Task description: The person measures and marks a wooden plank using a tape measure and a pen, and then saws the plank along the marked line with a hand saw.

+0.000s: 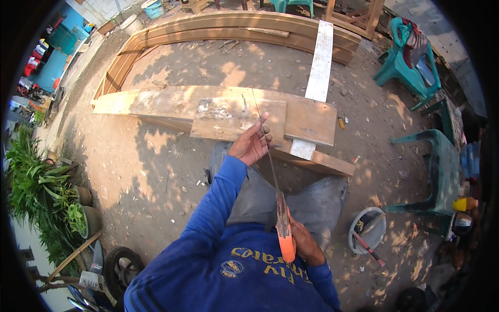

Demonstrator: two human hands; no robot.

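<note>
A handsaw with an orange handle (286,244) and a long thin blade (273,166) is held in front of my body, its blade seen nearly edge-on and pointing away. My right hand (306,242) wraps around the handle, close to my shirt. Farther up, my left hand (252,144) has its fingers curled against the blade, with the index finger stretched along it. Beyond that hand lies a wooden plank bench (156,102). A short, paint-stained board (234,112) rests on top of it, and the blade tip reaches over this board.
A long wooden frame (223,26) stands at the back, with a pale plank (320,62) reaching from it toward the bench. Green plastic chairs (436,171) and a tool bucket (368,230) are at right. Potted plants (88,221) and a wheel (122,268) are at left.
</note>
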